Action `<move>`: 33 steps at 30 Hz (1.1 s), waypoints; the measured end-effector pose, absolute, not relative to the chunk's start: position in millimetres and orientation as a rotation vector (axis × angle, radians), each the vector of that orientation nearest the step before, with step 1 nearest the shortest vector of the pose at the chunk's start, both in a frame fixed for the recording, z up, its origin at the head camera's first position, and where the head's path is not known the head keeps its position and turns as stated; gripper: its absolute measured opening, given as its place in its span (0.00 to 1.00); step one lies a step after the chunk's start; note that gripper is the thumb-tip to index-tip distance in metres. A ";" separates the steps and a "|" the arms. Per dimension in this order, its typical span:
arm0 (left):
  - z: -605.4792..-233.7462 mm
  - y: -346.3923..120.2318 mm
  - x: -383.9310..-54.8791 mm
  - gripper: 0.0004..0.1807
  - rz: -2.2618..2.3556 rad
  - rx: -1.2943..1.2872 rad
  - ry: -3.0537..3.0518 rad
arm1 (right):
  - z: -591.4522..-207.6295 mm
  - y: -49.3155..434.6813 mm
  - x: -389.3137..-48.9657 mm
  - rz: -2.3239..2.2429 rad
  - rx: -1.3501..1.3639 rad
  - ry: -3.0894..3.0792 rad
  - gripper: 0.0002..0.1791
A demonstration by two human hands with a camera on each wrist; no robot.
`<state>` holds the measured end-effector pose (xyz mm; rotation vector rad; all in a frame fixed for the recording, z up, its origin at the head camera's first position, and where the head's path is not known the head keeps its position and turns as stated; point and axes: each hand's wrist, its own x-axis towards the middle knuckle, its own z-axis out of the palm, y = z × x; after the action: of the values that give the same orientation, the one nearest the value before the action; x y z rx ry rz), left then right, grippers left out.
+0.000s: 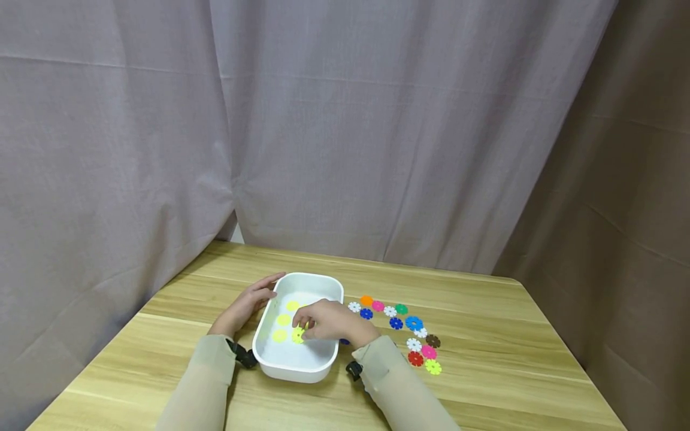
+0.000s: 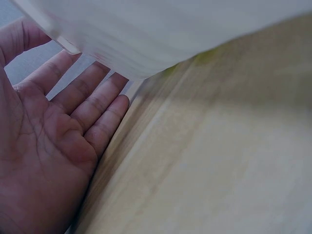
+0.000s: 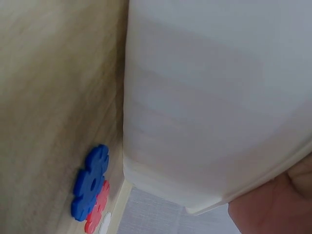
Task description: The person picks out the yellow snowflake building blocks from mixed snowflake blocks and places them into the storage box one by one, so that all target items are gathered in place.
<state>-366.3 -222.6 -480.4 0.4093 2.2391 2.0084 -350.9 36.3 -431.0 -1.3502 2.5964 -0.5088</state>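
A white tray sits on the wooden table with several yellow discs spread over its floor. Along its left side lies my left hand, the thumb at the rim. The left wrist view has that hand's long fingers nearly straight, tips against the outer wall. My right hand reaches over the tray's right side, thumb and fingers pinching a yellow notched disc low inside the tray. In the right wrist view the tray's outer wall covers most of that hand.
Right of the tray, several flower-shaped discs lie on the table, among them an orange one, a light blue one and a red one. A dark blue disc is close by the tray wall. Grey curtains hang behind the table.
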 end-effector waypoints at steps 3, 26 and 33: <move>-480.2 -222.8 -366.4 0.33 2.010 0.417 2.236 | -431.1 35.9 -351.2 -0.508 -1.356 2.599 0.12; -478.6 -222.2 -365.2 0.32 2.027 0.410 2.207 | -435.2 36.5 -353.6 -0.510 -1.366 2.600 0.11; -479.9 -222.6 -366.1 0.32 2.027 0.412 2.205 | -434.3 36.5 -352.6 -0.512 -1.371 2.601 0.11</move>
<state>-366.1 -222.6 -479.9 0.4117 2.2051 2.0269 -352.6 36.5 -434.3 -1.3715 2.6008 -0.5121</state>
